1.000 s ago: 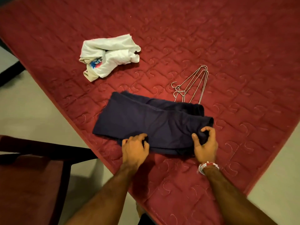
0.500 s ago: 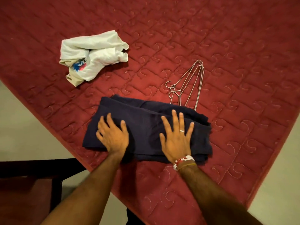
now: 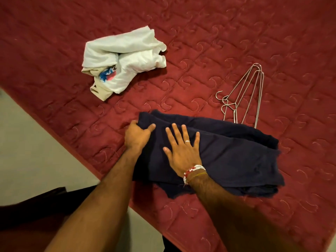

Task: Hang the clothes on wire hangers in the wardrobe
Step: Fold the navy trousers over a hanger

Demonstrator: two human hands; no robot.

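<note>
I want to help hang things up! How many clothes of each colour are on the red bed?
White garment: 1
Dark blue garment: 1
Total: 2 clothes
The wire hangers lie stacked beside them, too overlapped to count.

Pressing right hand (image 3: 183,150) flat on folded navy garment (image 3: 236,157); gripping its left edge with left hand (image 3: 137,136); beyond, on red bedspread (image 3: 218,33): wire hangers (image 3: 245,95), crumpled white shirt (image 3: 125,64)

Dim, warm light on the quilt (image 3: 200,42), corners dark; soft shadow beside the shirt (image 3: 127,59), cloth (image 3: 236,151) nearly black; edges bend, forearms (image 3: 101,206) blur near the lens
</note>
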